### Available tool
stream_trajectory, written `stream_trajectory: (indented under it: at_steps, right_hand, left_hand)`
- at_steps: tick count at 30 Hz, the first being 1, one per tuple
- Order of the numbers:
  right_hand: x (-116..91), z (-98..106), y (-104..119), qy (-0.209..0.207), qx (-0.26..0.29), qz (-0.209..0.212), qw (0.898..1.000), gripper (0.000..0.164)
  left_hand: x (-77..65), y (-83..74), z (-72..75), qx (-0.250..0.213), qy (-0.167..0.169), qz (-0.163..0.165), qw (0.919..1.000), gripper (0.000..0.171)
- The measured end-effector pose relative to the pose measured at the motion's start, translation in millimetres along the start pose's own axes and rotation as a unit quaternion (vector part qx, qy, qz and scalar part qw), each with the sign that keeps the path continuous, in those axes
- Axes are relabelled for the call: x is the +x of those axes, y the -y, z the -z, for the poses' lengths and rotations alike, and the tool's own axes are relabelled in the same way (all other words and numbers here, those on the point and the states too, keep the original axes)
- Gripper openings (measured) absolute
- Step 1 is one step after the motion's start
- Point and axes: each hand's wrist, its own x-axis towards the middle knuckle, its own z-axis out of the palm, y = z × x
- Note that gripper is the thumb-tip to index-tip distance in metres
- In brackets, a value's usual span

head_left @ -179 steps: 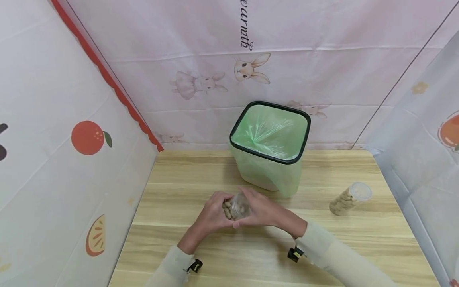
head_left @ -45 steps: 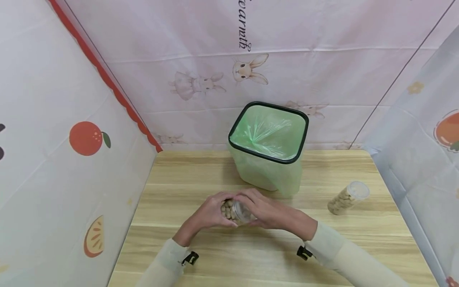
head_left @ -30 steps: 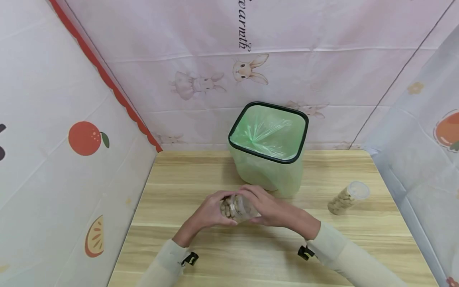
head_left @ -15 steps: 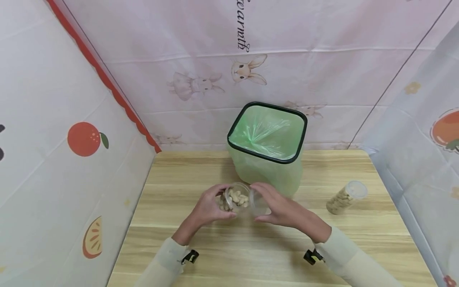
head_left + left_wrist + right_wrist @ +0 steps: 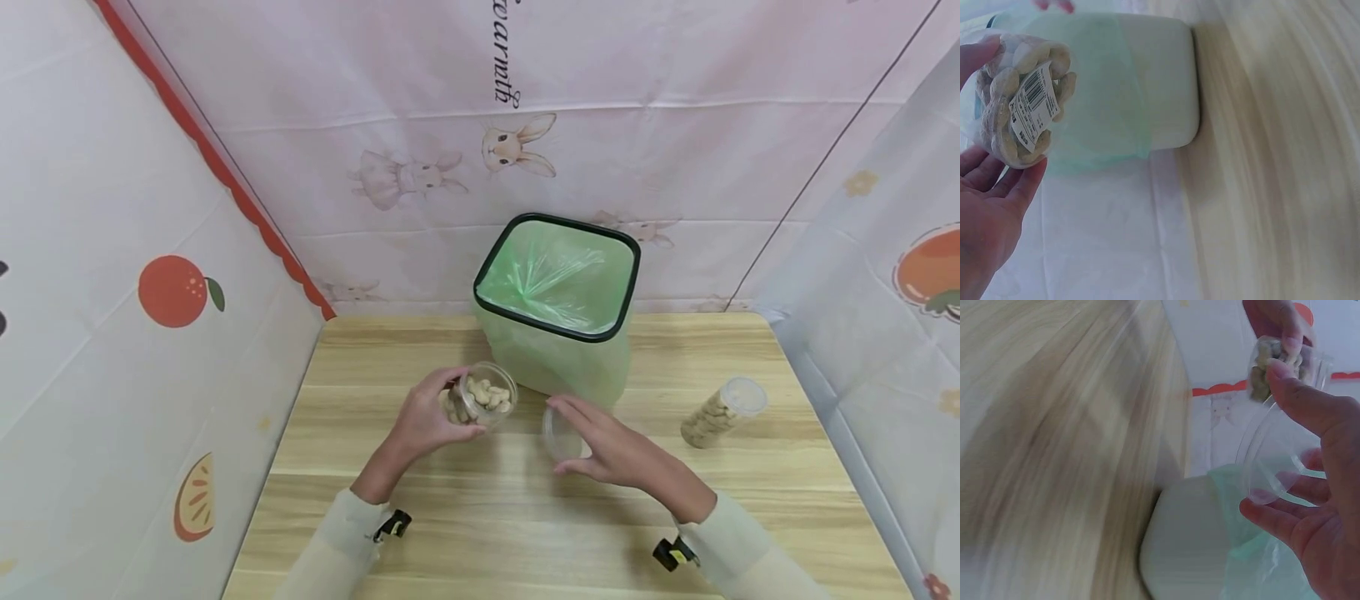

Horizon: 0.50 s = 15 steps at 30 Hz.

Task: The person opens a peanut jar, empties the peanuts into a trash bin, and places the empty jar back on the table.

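Fingers and thumb of the left hand (image 5: 417,423) curl partway round an open clear jar (image 5: 457,406), set apart by its width. The jar is held above the wooden table (image 5: 480,533), near the front left of the bin (image 5: 540,318), its mouth tilted towards the right. Peanut-like pieces (image 5: 491,393) lie inside. Behind the gap between the hands, the bin is lined with a green bag (image 5: 573,292). On the right, the right hand (image 5: 611,446) pinches a clear lid (image 5: 562,436), fingers above and thumb below, near the jar but not touching it. Farther right, a capped second jar (image 5: 705,421) stands well apart.

Technique: with the jar uncovered, the left grip should be firm yet not squeezing, and the tilt slight, lest pieces spill; the lid is best held by its edge, clear of the mouth.

Limits: the left fingertips are largely masked by the jar in the head view. Small print on the label (image 5: 1035,103) under the jar is illegible, the depth of its contents is uncertain, and the sleeves are cut off below.
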Motion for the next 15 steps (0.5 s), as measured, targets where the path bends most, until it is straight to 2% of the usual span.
stream_trajectory:
  at_steps: [3, 8, 11, 15]
  right_hand:
    - [-10.2, -1.6, -1.8, 0.009, 0.007, -0.03, 0.999, 0.094]
    - [-29.3, -3.7, -5.1, 0.04, 0.039, -0.113, 0.992, 0.09]
    - [-42.3, -5.8, -9.4, 0.057, 0.041, -0.153, 0.986, 0.087]
    - [-60.2, -8.5, -16.2, 0.06, 0.023, -0.184, 0.981, 0.086]
  left_hand:
    - [3.0, -0.4, 4.1, 0.013, -0.012, -0.004, 0.9998, 0.09]
    - [8.8, -3.1, 12.4, 0.022, -0.031, -0.004, 0.9993, 0.09]
    - [13.6, -5.1, 18.1, 0.02, -0.04, -0.005, 0.999, 0.09]
    - [20.9, -7.6, 25.5, 0.024, -0.049, -0.005, 0.9985, 0.089]
